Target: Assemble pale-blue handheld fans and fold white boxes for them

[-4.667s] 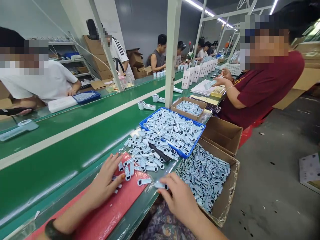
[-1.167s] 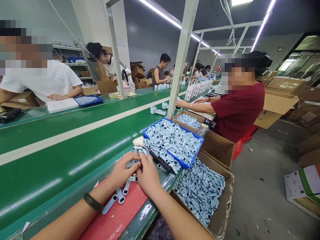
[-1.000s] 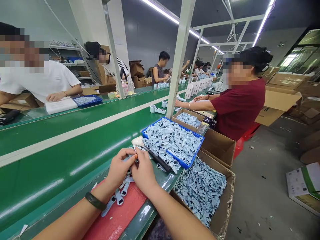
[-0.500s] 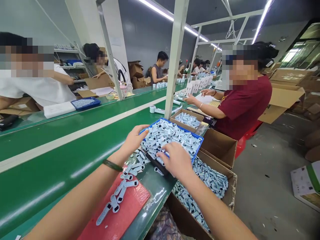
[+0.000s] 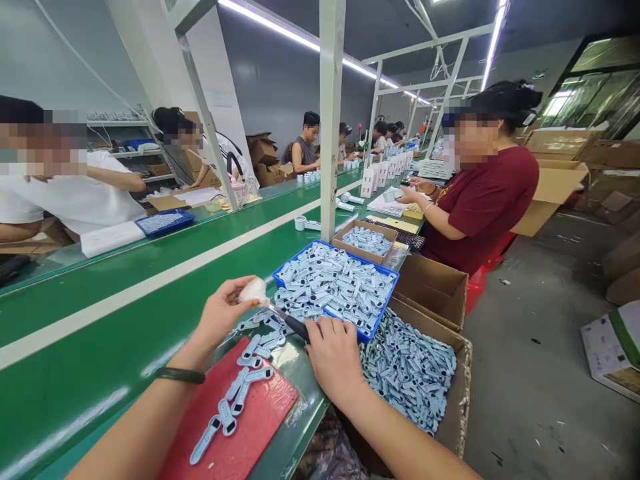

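My left hand [image 5: 220, 308] pinches a white wad [image 5: 254, 291], like tissue or cloth, at the tip of a black-handled metal tool [image 5: 296, 327]. The wad hides the tip, so I cannot tell the tool's exact kind. Around its black handle, my right hand [image 5: 336, 360] is closed. Just beyond both hands, a blue tray [image 5: 367, 337] is heaped with pale blue strip-shaped pieces [image 5: 335, 280] with dark square ends. More such pieces spill along the bench to a red mat [image 5: 260, 413], where several lie scattered.
A carton [image 5: 463, 400] full of the same pieces stands at the bench's right edge, beside another open carton [image 5: 435, 290]. Behind the tray are a small box [image 5: 390, 250] and a white post [image 5: 330, 120]. A green conveyor [image 5: 125, 320] runs along the left. Co-workers sit around.
My left hand has moved from the tray's edge toward me and now holds the white wad. My right hand has closed on the tool, which was lying by the tray and is now lifted.
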### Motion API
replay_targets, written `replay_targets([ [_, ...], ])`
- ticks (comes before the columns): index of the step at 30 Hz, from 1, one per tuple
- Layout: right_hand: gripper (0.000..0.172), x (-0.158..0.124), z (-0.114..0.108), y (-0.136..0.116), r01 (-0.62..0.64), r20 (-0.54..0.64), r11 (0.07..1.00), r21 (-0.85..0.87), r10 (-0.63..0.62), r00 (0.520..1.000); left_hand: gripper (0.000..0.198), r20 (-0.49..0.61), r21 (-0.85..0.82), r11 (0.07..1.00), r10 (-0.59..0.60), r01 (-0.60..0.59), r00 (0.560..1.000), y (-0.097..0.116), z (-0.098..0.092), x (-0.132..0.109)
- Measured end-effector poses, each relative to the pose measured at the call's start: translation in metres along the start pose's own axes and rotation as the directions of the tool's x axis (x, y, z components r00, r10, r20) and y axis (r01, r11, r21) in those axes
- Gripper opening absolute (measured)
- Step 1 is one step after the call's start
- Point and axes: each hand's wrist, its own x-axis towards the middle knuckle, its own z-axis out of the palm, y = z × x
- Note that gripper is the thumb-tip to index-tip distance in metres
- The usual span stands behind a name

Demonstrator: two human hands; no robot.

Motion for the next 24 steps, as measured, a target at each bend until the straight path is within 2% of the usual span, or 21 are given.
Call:
replay_targets([
  [2,0.035,0.001,0.000,-0.001,0.001,-0.014,0.996,0.084,0.001,1.000,0.069,-0.033,-0.063,0.997,0.035,-0.037,0.999,0.016,-0.008,-0.005],
  [5,0.029,0.008,-0.003,-0.003,0.009,-0.067,0.957,0.291,0.011,0.998,0.068,-0.127,-0.153,0.983,0.085,-0.104,0.988,0.034,-0.015,-0.010],
  [7,0.027,0.018,-0.009,0.002,-0.026,-0.069,0.920,0.391,0.058,0.996,0.071,-0.171,-0.215,0.967,0.100,-0.136,0.980,0.036,-0.018,-0.014],
  [9,0.025,0.031,-0.021,0.016,-0.093,-0.055,0.906,0.413,0.127,0.990,0.073,-0.166,-0.202,0.974,0.073,-0.106,0.983,0.025,-0.022,-0.020],
  [11,0.026,0.045,-0.037,0.042,-0.174,-0.071,0.907,0.384,0.217,0.974,0.073,-0.149,-0.095,0.995,-0.008,-0.006,0.989,0.003,-0.027,-0.024],
  [14,0.030,0.064,-0.061,0.101,-0.295,-0.114,0.902,0.314,0.344,0.932,0.072,-0.173,0.093,0.981,-0.153,0.171,0.973,-0.036,-0.034,-0.025],
  [17,0.030,0.083,-0.075,0.163,-0.405,-0.111,0.886,0.225,0.436,0.893,0.071,-0.192,0.128,0.973,-0.167,0.193,0.967,-0.061,-0.035,-0.019],
  [20,0.026,0.105,-0.071,0.206,-0.470,-0.048,0.870,0.149,0.481,0.876,0.071,-0.173,0.088,0.985,-0.131,0.147,0.976,-0.068,-0.030,-0.013],
  [24,0.028,0.137,-0.051,0.230,-0.488,0.034,0.866,0.113,0.487,0.873,0.079,-0.092,0.090,0.983,-0.154,0.162,0.984,-0.071,-0.028,-0.012],
])
